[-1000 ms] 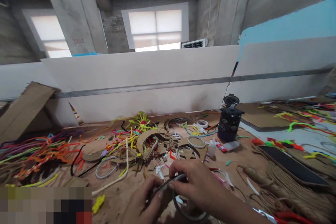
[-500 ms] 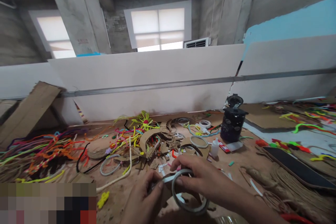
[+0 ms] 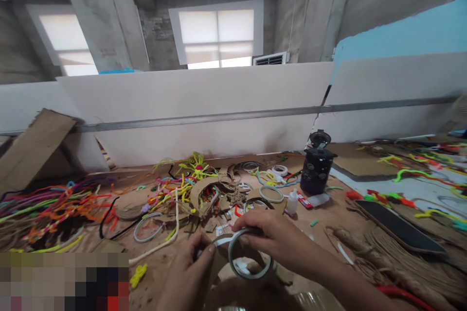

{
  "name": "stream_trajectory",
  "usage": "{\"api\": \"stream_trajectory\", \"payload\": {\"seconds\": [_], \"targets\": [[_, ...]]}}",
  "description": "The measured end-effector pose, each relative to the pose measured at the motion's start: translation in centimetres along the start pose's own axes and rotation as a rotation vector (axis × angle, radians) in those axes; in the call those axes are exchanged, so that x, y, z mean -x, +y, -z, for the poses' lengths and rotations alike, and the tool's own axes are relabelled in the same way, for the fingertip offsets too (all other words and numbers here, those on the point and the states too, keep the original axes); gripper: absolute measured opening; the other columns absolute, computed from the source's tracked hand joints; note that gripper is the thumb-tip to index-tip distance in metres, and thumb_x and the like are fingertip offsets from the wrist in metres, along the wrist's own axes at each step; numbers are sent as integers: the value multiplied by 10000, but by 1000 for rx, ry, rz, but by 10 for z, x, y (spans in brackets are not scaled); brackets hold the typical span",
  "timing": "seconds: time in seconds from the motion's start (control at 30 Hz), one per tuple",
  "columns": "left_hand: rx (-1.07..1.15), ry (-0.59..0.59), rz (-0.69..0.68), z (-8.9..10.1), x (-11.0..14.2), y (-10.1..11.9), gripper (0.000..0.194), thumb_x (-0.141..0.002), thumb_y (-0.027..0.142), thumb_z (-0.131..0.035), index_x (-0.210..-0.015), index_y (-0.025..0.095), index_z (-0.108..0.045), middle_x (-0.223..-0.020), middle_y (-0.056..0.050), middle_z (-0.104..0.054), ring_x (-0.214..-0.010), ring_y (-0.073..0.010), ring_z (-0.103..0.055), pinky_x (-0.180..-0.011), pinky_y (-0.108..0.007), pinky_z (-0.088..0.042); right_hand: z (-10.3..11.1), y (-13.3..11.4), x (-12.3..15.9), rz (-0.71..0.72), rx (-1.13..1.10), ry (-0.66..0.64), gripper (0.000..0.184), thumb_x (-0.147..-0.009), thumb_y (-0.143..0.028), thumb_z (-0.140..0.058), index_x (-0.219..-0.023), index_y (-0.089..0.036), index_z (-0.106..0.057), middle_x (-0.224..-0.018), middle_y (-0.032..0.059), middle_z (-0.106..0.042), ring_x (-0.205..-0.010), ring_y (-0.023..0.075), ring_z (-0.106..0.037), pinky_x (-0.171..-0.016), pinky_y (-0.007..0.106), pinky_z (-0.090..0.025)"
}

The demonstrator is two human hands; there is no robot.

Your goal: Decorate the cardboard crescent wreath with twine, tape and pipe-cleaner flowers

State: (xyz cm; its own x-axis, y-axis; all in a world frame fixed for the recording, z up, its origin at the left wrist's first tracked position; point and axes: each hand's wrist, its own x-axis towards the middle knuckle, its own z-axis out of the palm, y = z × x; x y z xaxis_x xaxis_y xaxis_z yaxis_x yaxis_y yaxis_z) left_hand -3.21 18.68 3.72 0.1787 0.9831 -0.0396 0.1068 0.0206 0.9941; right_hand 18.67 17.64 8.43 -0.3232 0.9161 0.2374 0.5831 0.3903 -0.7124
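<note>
My right hand (image 3: 268, 231) grips a thin, nearly used-up roll of tape (image 3: 251, 277) by its upper rim, so the ring stands facing me. From the roll a short white strip (image 3: 223, 240) runs left toward my left hand (image 3: 193, 260). The left thumb and fingers are pinched on the edge of a curved brown cardboard strip (image 3: 219, 258), which passes behind the roll. Part of the cardboard is hidden by the roll and my hands. A yellow twisted pipe-cleaner piece (image 3: 138, 275) lies left of my left hand.
Beyond my hands lie more rings (image 3: 270, 194), cardboard scraps (image 3: 204, 194) and a small white glue bottle (image 3: 292, 202). A black lidded cup (image 3: 316, 170) stands behind it. Coloured pipe cleaners (image 3: 62, 214) heap at left; a dark phone-like slab (image 3: 399, 226) and coiled cord (image 3: 394, 257) lie right.
Both hands, the roll and the cardboard have shifted slightly left in view, and the whole scene has too. The roll is turned to face me more squarely, and more white strip shows.
</note>
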Motion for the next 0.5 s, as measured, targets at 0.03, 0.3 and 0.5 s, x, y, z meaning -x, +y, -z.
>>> {"api": "stream_trajectory", "payload": {"seconds": [0.03, 0.3, 0.5], "targets": [[0, -10, -1, 2, -1, -1, 182, -767, 381, -642, -710, 212, -604, -656, 14, -593, -623, -184, -565, -561, -253, -465, 0, 1, 0, -11, -13, -4, 223, -856, -104, -669, -966, -264, -778, -926, -4, -777, -848, 164, -674, -727, 243, -445], [-402, 90, -82, 12, -6, 5, 174, -798, 351, -538, -674, 234, -574, -681, -7, -633, -723, -228, -582, -663, -289, -419, -30, 31, -8, -186, -196, -117, 195, -850, -129, -613, -942, -220, -759, -692, -25, -700, -652, 144, -639, -578, 217, -412], [-469, 149, -84, 18, -4, 17, 202, -762, 417, -503, -664, 246, -547, -660, -13, -616, -699, -248, -582, -654, -316, -432, -40, 31, -14, -192, -187, -96, 143, -838, -134, -657, -925, -202, -747, -780, -15, -715, -741, 143, -635, -636, 215, -412]]}}
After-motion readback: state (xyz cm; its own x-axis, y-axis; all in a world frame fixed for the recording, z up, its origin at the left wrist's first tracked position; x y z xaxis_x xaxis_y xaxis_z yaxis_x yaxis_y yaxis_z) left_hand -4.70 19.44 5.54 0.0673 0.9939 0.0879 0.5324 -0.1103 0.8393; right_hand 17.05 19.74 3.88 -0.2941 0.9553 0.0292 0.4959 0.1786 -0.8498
